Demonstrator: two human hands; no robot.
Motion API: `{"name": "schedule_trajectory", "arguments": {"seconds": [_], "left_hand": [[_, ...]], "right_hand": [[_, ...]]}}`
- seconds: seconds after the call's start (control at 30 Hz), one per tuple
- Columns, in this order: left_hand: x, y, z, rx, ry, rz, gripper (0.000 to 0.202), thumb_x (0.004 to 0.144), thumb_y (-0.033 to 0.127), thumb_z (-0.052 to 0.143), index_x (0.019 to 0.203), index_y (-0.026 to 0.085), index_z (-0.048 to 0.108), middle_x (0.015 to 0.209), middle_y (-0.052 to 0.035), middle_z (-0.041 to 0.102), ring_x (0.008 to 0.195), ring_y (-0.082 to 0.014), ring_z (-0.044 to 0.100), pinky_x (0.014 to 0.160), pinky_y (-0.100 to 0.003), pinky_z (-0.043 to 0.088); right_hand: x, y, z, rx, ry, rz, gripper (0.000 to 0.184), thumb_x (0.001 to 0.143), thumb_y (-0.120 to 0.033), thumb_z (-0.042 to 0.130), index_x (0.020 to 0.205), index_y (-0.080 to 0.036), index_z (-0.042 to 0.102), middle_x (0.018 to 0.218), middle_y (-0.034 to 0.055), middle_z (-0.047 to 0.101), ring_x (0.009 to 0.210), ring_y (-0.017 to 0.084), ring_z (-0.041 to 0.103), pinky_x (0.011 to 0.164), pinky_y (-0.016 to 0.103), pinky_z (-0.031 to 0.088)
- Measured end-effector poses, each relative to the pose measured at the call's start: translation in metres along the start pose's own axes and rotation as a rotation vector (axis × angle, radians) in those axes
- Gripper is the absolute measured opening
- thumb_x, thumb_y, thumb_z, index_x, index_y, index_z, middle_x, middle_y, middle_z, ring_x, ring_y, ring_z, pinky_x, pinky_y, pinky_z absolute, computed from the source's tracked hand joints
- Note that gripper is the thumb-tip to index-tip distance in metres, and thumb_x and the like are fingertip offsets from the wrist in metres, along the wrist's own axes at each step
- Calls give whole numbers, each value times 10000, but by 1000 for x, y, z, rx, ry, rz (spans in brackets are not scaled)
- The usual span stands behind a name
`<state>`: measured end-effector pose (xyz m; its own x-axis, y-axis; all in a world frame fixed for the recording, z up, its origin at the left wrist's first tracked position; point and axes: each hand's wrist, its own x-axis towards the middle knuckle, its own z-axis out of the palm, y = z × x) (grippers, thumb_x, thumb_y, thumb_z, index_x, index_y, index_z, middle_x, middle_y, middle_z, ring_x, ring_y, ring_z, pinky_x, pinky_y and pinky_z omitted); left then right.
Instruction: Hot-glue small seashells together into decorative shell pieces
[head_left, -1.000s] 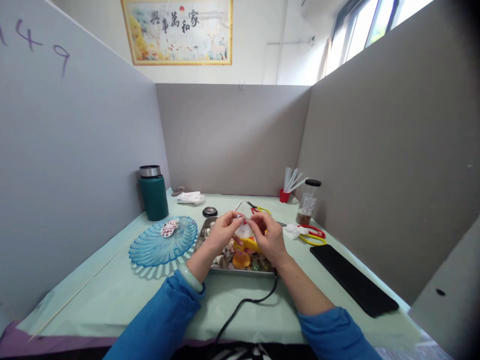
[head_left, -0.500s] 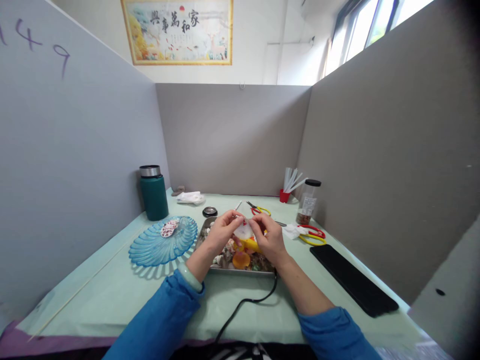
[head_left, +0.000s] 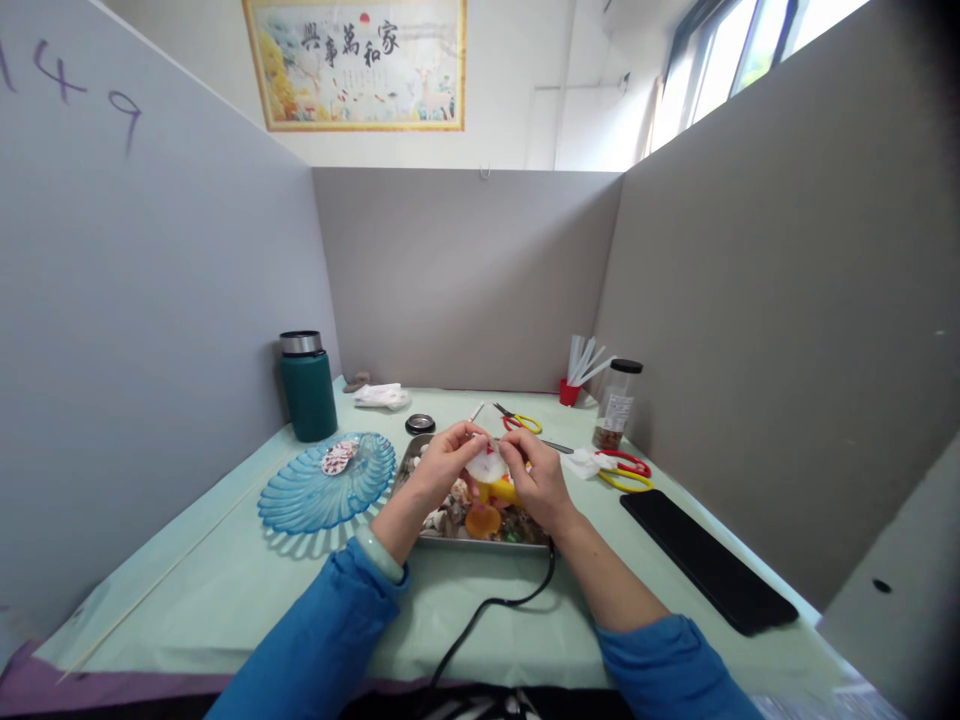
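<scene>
Over a metal tray [head_left: 480,544] of shells and stones, my left hand [head_left: 444,462] pinches the upper left edge of a thin white disc [head_left: 487,468]. A small red bit shows near the disc's top. My right hand [head_left: 541,478] has thumb and finger closed at the disc's upper right edge; any smaller piece between those fingertips is too small to make out. Beneath the disc, partly hidden by it and my right hand, lies a yellow tool [head_left: 501,492], its kind unclear. An orange round piece [head_left: 482,521] is in the tray's front part.
On the left is a blue glass plate [head_left: 300,500] with a speckled disc [head_left: 340,457], beside a green bottle [head_left: 308,392]. Scissors [head_left: 519,418], a jar [head_left: 618,405], more scissors [head_left: 628,470] and a black slab [head_left: 705,560] stand right. A black cord [head_left: 487,602] crosses the front.
The white disc has tilted slightly between my fingers, showing more of its face. Both hands stay nearly in place, with only small fingertip shifts.
</scene>
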<state>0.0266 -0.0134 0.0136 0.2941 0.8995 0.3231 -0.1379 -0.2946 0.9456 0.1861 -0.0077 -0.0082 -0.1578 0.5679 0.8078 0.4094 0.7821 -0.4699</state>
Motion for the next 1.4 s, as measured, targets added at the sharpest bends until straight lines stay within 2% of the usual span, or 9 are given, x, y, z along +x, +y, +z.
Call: {"name": "schedule_trajectory", "arguments": {"seconds": [0.33, 0.77, 0.97, 1.03, 1.13, 1.27, 1.4], "left_hand": [[1, -1, 3, -5, 41, -25, 356, 754, 476, 621, 885, 153, 554, 703, 14, 541, 565, -108, 546, 399, -194, 482], [2, -3, 0, -29, 24, -18, 336, 763, 475, 616, 826, 159, 520, 618, 27, 529, 463, -109, 534, 343, -201, 456], [2, -4, 2, -54, 45, -21, 323, 766, 462, 613, 842, 157, 539, 671, 16, 548, 536, -113, 550, 378, -209, 491], [3, -3, 1, -69, 98, -5, 331, 747, 463, 631, 846, 157, 553, 707, 6, 561, 594, -121, 560, 399, -209, 504], [7, -3, -3, -106, 261, 35, 361, 706, 472, 660, 844, 150, 571, 744, -10, 577, 625, -128, 567, 391, -199, 494], [13, -6, -10, -138, 502, 73, 363, 674, 449, 675, 828, 137, 574, 739, -11, 569, 578, -107, 544, 374, -189, 480], [16, -7, -14, -165, 626, 78, 306, 702, 406, 632, 823, 131, 577, 755, -20, 549, 627, -113, 530, 391, -193, 501]], "right_hand": [[1, 3, 2, -10, 20, 35, 159, 904, -273, 483, 804, -181, 564, 721, 4, 559, 660, 131, 518, 621, 237, 388], [1, 2, 1, -7, -20, 27, 169, 913, -275, 465, 805, -177, 551, 734, 9, 566, 673, 133, 518, 631, 233, 375], [2, 2, 1, -9, -11, 52, 195, 924, -302, 451, 813, -181, 556, 710, -2, 553, 648, 129, 508, 631, 232, 370], [3, 1, 0, -13, -7, 55, 218, 937, -304, 419, 826, -182, 561, 728, 4, 564, 669, 133, 519, 646, 234, 376], [5, 0, -4, -90, -58, 48, 231, 941, -288, 396, 828, -183, 568, 758, 18, 581, 704, 143, 528, 667, 242, 379], [6, 0, -11, -254, -303, 1, 142, 864, -315, 530, 846, -187, 590, 826, 30, 611, 767, 160, 539, 705, 253, 381], [5, 4, -18, -354, -520, 51, 358, 747, -422, 658, 1023, -201, 605, 962, 59, 627, 885, 204, 553, 734, 268, 380]]}}
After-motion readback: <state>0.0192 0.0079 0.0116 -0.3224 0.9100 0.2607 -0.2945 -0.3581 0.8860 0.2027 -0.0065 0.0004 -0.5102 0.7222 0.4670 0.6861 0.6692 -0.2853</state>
